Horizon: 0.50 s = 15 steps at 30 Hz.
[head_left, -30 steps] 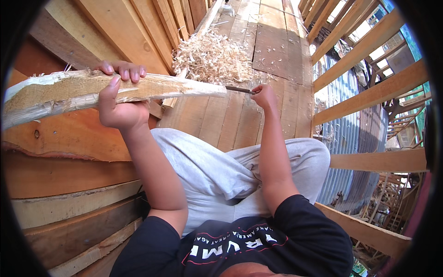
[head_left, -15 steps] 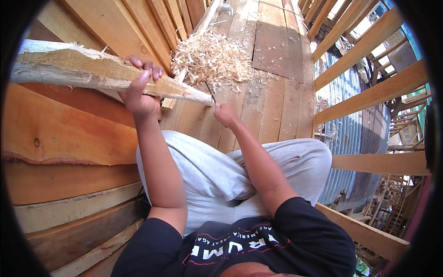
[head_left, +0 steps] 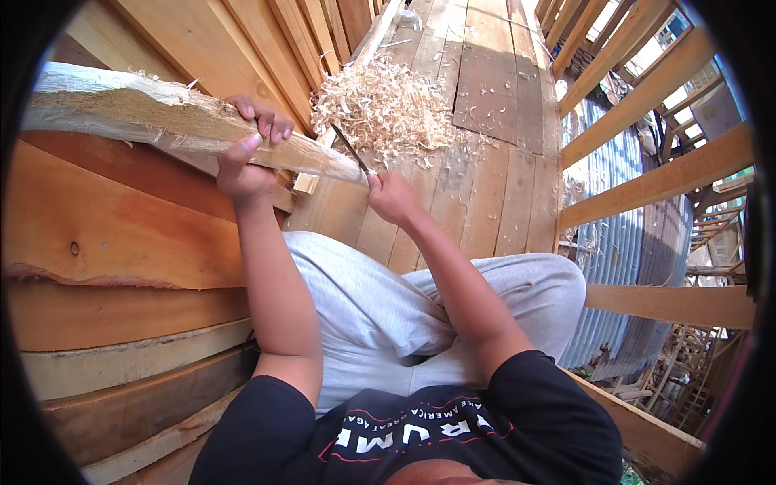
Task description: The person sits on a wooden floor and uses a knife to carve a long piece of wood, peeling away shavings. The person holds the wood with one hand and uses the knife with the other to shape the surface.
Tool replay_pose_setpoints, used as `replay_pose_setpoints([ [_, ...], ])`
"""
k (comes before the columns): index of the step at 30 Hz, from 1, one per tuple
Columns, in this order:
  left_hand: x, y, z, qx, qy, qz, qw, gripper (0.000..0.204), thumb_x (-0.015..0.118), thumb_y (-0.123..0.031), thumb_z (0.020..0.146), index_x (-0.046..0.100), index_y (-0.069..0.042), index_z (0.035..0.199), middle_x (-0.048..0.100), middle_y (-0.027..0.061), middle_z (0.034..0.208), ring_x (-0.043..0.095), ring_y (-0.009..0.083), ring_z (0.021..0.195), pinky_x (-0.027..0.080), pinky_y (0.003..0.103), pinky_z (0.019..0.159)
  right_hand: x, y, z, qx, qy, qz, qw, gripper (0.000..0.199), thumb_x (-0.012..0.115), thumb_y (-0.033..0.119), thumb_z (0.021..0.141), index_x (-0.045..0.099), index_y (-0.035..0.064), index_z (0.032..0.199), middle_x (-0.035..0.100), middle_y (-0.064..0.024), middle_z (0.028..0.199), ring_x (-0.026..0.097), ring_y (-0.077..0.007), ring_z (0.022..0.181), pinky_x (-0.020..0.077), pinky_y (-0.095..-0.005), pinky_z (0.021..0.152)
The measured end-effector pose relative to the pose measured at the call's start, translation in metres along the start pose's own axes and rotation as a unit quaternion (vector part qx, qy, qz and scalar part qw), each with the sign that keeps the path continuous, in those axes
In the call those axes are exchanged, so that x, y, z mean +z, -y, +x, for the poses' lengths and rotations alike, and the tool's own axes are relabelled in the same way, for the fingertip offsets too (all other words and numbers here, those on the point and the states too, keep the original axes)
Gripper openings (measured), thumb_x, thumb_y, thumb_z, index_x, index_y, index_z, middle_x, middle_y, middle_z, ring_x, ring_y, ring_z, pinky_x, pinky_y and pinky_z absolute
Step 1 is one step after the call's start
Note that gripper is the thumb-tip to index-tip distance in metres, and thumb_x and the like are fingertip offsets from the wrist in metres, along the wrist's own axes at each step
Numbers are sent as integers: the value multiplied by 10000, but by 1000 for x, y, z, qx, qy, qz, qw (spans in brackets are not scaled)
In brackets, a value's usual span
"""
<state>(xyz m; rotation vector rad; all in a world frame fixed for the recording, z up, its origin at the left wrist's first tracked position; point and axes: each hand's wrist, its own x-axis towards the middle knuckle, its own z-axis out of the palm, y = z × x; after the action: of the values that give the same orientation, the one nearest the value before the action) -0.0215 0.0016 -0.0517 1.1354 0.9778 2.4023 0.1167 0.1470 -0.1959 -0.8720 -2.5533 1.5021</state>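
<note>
A long, pale length of wood [head_left: 170,123] slants from the upper left down to a narrow tip in front of me. My left hand [head_left: 252,149] is wrapped around it partway along, thumb on the near side and fingers over the far side. Close to the tip, my right hand [head_left: 392,197] is closed on a knife [head_left: 349,148]. Its thin dark blade crosses the wood's narrow end and points up and left. The handle is mostly hidden inside my fist. Along the wood the surface is rough, with small splinters standing up.
A heap of curled wood shavings [head_left: 384,107] lies on the plank floor [head_left: 493,190] beyond my hands. Stacked boards [head_left: 129,250] line my left side. On the right runs a wooden slat railing [head_left: 659,178], with corrugated metal sheets [head_left: 618,234] below. My bent legs in grey trousers [head_left: 501,291] are close under my arms.
The knife has shifted a little up and left along the wood from the tip, and more of its blade shows. My left hand keeps its hold on the wood.
</note>
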Motion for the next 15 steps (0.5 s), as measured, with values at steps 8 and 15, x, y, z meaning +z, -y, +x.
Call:
replay_pose_setpoints([
  [8, 17, 2, -1, 37, 80, 79, 993, 478, 659, -252, 650, 534, -39, 1059, 447, 92, 900, 496, 215, 846, 471, 447, 884, -42, 31, -28, 4, 52, -148, 988, 415, 446, 299, 973, 649, -63, 956, 658, -288, 948, 635, -425, 931, 482, -500, 814],
  [15, 48, -25, 0, 16, -24, 171, 985, 785, 666, -68, 745, 309, 44, 1436, 609, 92, 936, 622, 234, 833, 496, 530, 952, -95, 23, -48, 41, -13, -123, 992, 443, 451, 330, 976, 661, -53, 907, 658, -274, 930, 629, -427, 908, 471, -502, 817],
])
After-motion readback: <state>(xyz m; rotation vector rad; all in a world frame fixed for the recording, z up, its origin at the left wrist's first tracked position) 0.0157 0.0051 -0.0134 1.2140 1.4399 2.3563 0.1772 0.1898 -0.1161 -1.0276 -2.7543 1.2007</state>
